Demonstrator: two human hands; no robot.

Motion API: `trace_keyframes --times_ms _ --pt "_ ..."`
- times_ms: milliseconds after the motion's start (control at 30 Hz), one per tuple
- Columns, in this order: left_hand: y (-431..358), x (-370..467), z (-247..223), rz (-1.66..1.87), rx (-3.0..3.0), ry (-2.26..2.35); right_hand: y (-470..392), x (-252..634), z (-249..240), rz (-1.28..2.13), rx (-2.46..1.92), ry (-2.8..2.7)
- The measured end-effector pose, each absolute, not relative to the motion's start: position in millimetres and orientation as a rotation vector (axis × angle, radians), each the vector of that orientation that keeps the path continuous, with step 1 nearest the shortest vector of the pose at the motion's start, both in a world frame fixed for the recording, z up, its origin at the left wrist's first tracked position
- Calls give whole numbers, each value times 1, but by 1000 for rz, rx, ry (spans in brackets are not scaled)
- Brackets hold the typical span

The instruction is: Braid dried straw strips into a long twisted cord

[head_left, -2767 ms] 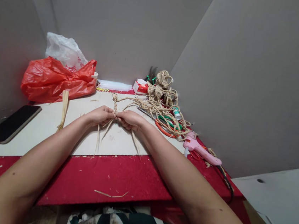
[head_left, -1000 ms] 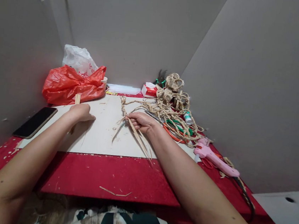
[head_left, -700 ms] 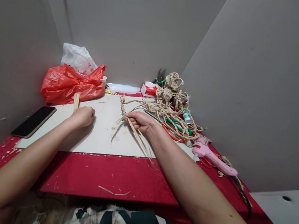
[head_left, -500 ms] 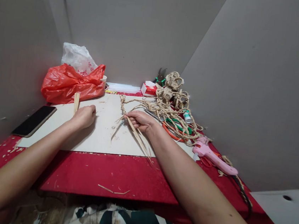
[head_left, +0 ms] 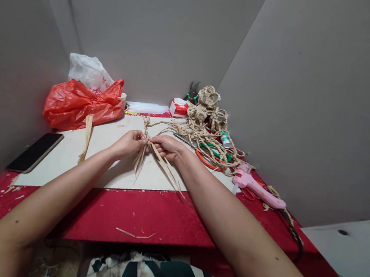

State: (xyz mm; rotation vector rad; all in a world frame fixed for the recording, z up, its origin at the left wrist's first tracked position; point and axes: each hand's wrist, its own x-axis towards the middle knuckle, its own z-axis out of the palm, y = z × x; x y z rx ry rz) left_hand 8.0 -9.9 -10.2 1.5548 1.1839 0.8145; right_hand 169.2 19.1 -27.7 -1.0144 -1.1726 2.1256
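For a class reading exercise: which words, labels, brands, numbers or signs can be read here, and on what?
No text can be read.
White bag: red marks, too blurred to read.
Bottle: any lettering too small to read.
Red box: any print too small to read.

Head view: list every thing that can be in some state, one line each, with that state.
Left grip, pinching the braid
Right grip, pinching loose strands
Braid, plaited above, loose below
Spare straw bundle, unplaited
Cord pile, tangled
Phone, face up, screen dark
Red bag, crumpled
White bag, crumpled
Tissue box, open
Glue gun, lying down
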Motion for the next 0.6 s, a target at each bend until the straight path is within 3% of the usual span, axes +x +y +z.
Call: trace_keyframes --times_ms 333,600 --pt "-7 10 -22 851 1246 1167 22 170 -26 2123 -1070 -1196" --pt "-4 7 -26 854 1462 1190 26 170 -34 2120 -1062 -1156"
